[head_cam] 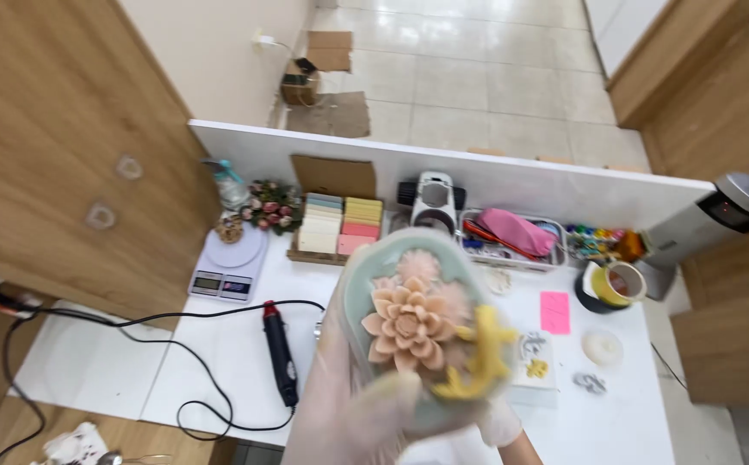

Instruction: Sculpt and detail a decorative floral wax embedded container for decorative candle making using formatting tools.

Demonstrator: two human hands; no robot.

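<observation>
Soap-like oval block (417, 327), pale green with a peach many-petalled flower moulded on its face and a yellow branching ornament at its 4 o'clock edge, sits low in the middle of the view, lifted above the white table (219, 353) and tilted up toward the camera. The left hand (349, 405), in a thin translucent glove, is closed around the block from 7 o'clock, its thumb pressed across the lower rim. The right hand (499, 422), also gloved, shows only as a sliver behind the block at 5 o'clock; it touches the underside, but how far it is closed cannot be told. On the table, a black corded rotary tool (280, 353) lies at 9 o'clock from the block, its cable looping off the left edge. A white kitchen scale (230, 263) stands at 10 o'clock, with a small bunch of flowers (269, 208) just beyond it. At 12 o'clock a cardboard tray of pastel bars (340, 226) rests near a clear tray of tools (512, 237). A roll of yellow tape (615, 282) and a pink sticky note (554, 312) lie at 2 o'clock, and a round white disc (602, 347) at 3 o'clock.
</observation>
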